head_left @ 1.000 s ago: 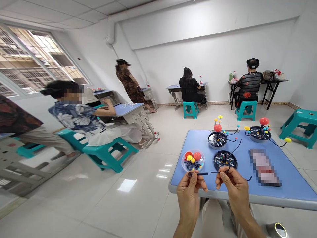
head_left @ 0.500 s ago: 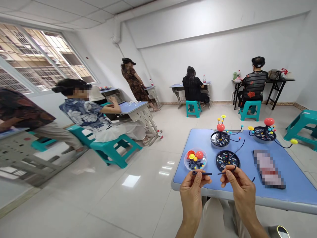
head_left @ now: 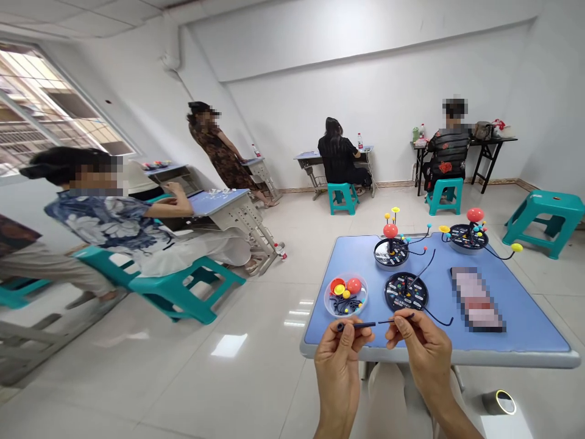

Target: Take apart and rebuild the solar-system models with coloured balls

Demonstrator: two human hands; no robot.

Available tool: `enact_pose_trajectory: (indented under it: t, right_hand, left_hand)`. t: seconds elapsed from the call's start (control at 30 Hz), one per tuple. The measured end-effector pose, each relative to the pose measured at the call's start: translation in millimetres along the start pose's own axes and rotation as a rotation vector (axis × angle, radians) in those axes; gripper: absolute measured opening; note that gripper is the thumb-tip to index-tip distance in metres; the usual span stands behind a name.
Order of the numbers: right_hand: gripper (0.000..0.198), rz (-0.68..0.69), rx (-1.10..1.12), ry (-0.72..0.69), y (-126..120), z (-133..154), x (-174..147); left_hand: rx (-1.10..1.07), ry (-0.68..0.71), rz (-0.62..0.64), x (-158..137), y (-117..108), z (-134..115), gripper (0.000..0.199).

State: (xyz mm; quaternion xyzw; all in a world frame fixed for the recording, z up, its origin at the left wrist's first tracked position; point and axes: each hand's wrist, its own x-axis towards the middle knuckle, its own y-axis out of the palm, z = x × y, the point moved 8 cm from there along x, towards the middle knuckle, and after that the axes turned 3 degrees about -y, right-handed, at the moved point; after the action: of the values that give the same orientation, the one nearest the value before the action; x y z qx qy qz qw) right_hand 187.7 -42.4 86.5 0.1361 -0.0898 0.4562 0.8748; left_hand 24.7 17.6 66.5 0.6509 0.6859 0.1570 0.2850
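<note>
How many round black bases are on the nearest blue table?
3: a rear-left base and a rear-right base, both below red balls, plus a front base just beyond the right hand. No further base appears hidden there.

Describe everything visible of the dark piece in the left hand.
The dark piece is slim, straight and plastic-looking, with a ring-shaped end. The left hand pinches it roughly level by the front edge of the table, the grip hiding part of it. Its free tip points at the thin rod in the right hand, with a gap between.
</note>
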Motion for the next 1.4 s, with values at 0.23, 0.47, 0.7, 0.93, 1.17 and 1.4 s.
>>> enact_pose_trajectory:
  t: [0.23,0.47,0.7,0.93,1.17,1.4]
  right_hand:
    - [0.031,0.009,0.105,0.139,0,-6,1]
    - [0.034,0.098,0.176,0.24,8,-5,1]
    - [0.025,0.148,0.307,0.261,14,-17,-3]
    - [0.026,0.05,0.267,0.137,5,3,1]
    - [0.025,0.092,0.248,0.079,9,4,-3]
    - [0.023,0.1,0.262,0.075,8,5,-2]
  left_hand:
    - [-0.044,-0.038,0.052,-2,3,5,0.037]
    - [-0.03,-0.104,0.195,-8,17,13,0.03]
    - [-0.038,-0.144,0.199,-7,17,17,0.031]
    - [-0.05,-0.084,0.067,-3,10,2,0.034]
    - [-0.055,-0.067,0.021,-4,9,1,0.035]
    - [-0.058,-0.068,0.032,-6,9,5,0.034]
